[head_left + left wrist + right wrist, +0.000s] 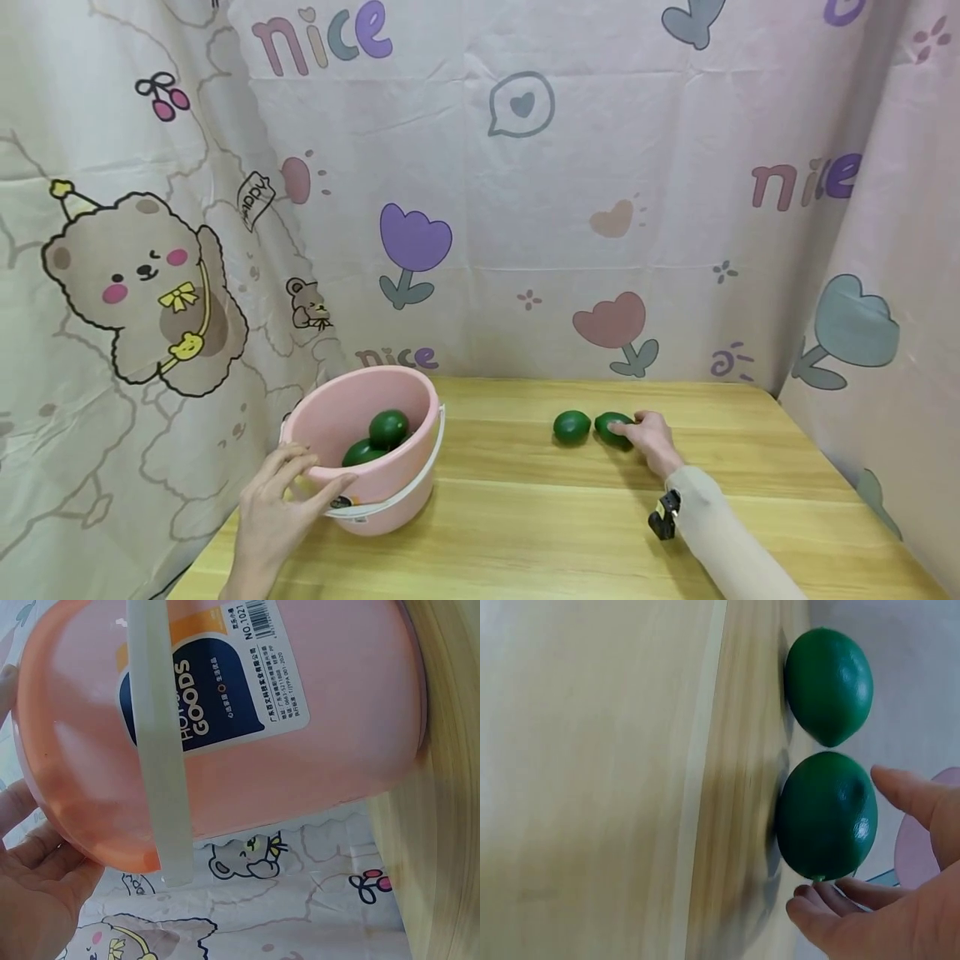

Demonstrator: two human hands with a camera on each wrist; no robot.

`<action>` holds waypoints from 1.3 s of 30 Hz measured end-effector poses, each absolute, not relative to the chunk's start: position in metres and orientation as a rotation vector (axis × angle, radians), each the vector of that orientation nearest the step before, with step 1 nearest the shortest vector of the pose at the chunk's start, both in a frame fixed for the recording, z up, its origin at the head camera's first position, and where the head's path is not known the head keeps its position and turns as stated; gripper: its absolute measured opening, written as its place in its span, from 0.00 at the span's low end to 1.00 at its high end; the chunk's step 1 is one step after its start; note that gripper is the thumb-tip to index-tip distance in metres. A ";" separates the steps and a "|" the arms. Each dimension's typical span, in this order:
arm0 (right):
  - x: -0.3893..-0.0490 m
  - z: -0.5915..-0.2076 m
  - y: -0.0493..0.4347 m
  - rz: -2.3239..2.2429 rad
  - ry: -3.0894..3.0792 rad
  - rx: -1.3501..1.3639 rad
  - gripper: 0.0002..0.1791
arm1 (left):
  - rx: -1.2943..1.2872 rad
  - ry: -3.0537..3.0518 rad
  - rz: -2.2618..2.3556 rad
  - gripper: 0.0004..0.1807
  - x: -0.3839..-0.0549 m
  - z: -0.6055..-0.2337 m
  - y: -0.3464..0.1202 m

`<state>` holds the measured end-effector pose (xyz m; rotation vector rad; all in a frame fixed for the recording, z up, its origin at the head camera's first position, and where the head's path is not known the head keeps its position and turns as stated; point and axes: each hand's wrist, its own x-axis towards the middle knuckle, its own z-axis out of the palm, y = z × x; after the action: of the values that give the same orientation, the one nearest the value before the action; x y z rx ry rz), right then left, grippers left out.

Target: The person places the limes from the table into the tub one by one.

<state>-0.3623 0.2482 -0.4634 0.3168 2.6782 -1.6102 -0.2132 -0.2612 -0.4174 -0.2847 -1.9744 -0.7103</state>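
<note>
A pink bucket [401,492] with a white handle stands at the left of the table. My left hand [273,504] holds its near left rim, thumb along the front and fingers spread at the side. Inside lie two green limes, the upper lime [388,429] partly covering the lower lime [363,452]. Toward the right, two more limes lie side by side on the wood. My right hand [654,440] is around the right-hand lime [826,817], thumb above it and fingertips close by its stem end. The other lime [829,686] lies just beyond, its pointed tip toward the first.
The light wooden table [517,533] runs back to a printed curtain [465,192], which also hangs along the left and right sides. A black clip-like mount [664,515] sits on the right sleeve. A label [225,682] is on the bucket's side.
</note>
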 end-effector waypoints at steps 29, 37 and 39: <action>-0.369 -0.478 0.249 -1.677 2.693 0.367 0.40 | -0.266 -1.987 -0.728 0.24 -0.212 -0.416 -0.260; -0.367 -0.471 0.250 -1.706 2.695 0.348 0.44 | -0.268 -1.990 -0.729 0.24 -0.212 -0.416 -0.260; -0.367 -0.469 0.249 -1.718 2.693 0.335 0.42 | -0.270 -1.991 -0.728 0.24 -0.213 -0.416 -0.260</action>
<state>-0.3674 0.2489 -0.4690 0.3351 2.6925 -1.7179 -0.2126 -0.2602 -0.4164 -0.2703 -1.9908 -0.7276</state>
